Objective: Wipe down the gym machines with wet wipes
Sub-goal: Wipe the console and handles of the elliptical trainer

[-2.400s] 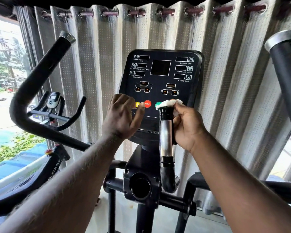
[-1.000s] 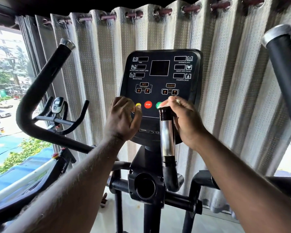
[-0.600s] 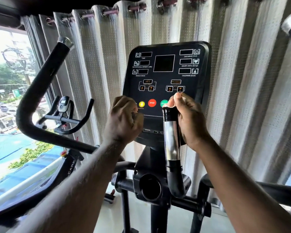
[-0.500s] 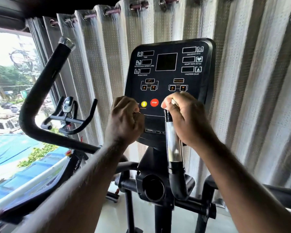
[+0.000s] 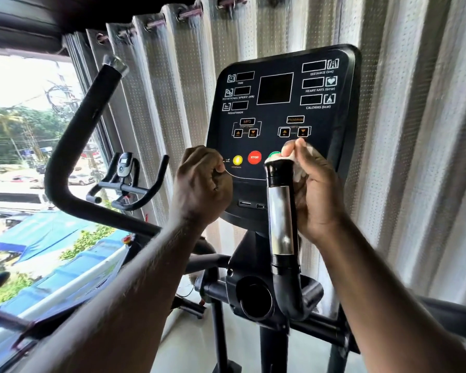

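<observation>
One wipe (image 5: pixel 299 174) atop handgrip (image 5: pixel 279 219), console (image 5: pixel 275 109) behind, curtain (image 5: pixel 414 130), bike (image 5: pixel 124 181) left.

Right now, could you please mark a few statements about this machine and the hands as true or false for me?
1. The right hand holds a white wipe against the top of the upright handle. True.
2. The console screens show lit numbers. False: they are dark.
3. The STOP button is red. True.
4. The curtain covers the whole window. False: the window is uncovered on the left, showing a street.
</observation>
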